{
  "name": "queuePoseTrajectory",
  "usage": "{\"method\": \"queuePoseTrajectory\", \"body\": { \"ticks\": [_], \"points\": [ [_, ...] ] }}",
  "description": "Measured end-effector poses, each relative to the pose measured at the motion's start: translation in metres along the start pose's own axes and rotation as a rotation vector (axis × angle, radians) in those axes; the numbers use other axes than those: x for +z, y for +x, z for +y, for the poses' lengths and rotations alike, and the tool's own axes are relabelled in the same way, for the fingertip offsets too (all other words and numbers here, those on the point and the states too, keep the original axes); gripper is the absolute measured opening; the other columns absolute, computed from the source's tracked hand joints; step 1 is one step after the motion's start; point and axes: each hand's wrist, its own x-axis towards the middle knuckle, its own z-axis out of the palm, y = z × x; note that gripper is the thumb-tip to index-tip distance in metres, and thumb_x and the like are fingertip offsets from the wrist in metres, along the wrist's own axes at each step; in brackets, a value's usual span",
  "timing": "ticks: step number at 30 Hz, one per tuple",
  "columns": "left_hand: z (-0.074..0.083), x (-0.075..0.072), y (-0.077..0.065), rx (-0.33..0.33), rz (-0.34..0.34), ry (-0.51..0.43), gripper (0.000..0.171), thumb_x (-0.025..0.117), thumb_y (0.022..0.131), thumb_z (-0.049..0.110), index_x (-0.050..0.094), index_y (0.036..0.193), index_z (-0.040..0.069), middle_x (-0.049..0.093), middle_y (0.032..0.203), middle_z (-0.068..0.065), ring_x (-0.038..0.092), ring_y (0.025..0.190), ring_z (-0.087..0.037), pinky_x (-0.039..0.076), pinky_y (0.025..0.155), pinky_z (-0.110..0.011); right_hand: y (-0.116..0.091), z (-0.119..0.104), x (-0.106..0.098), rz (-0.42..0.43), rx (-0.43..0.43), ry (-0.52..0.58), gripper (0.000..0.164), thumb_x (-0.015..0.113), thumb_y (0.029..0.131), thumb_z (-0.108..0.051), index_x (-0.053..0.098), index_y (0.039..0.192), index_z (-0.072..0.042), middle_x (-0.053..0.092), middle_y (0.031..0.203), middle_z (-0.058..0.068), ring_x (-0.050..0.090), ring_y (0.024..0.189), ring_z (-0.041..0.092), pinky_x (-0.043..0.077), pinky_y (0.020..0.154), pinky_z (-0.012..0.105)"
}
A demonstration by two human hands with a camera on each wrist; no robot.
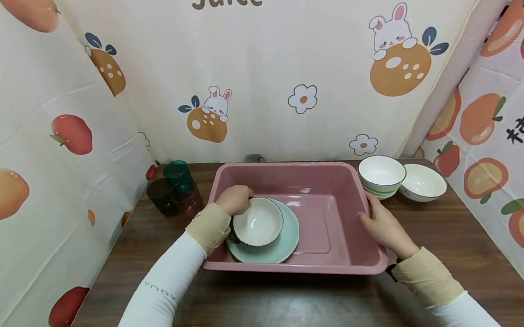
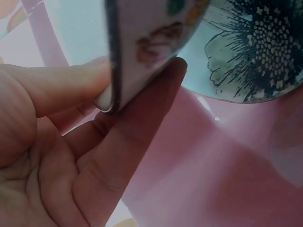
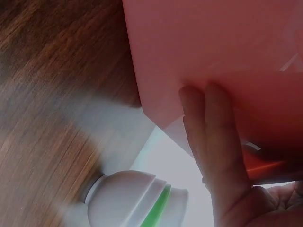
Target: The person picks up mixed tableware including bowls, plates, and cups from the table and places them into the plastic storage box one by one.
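Observation:
My left hand [image 1: 235, 200] pinches the rim of a white bowl [image 1: 259, 223] between thumb and fingers. In the left wrist view the bowl [image 2: 156, 42] has a dark rim and a coloured print outside. Beneath the bowl, a mint-green plate [image 1: 290, 234] lies in the left part of a pink basin [image 1: 301, 269]; the left wrist view shows a dark flower print on the plate [image 2: 220, 66]. My right hand [image 1: 387, 227] grips the basin's right side, thumb at the rim. Its fingers [image 3: 220, 123] press the outer wall in the right wrist view.
Several dark tinted glasses [image 1: 176, 191] stand left of the basin. Stacked bowls [image 1: 381, 172] and a single white bowl [image 1: 422, 183] sit at the back right. Printed cloths [image 1: 272, 60] hang behind and beside the wooden table [image 1: 290, 308].

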Motion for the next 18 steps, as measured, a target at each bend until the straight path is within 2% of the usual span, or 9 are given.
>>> {"method": "queuePoseTrajectory", "body": {
  "ticks": [6, 18],
  "points": [
    [-0.0022, 0.0031, 0.0012, 0.007, -0.009, -0.014, 0.013, 0.058, 0.091, 0.007, 0.071, 0.091, 0.008, 0.069, 0.096, -0.007, 0.055, 0.081, -0.019, 0.048, 0.074, -0.034, -0.0005, -0.0006, 0.0021, 0.017, 0.007, -0.006, 0.061, 0.048, 0.096, -0.009, 0.023, 0.147, 0.012, 0.047, 0.133, 0.039, 0.054, 0.114, 0.045, 0.045, 0.092, 0.056],
    [-0.002, 0.0078, 0.0047, -0.004, -0.042, -0.073, 0.013, 0.063, 0.093, 0.013, 0.072, 0.098, 0.006, 0.069, 0.101, -0.007, 0.055, 0.083, -0.017, 0.048, 0.076, -0.032, -0.0011, 0.0017, 0.0051, 0.048, 0.007, -0.021, 0.06, 0.046, 0.095, -0.008, 0.023, 0.147, 0.013, 0.047, 0.132, 0.041, 0.053, 0.114, 0.048, 0.044, 0.094, 0.06]
  ]
}}
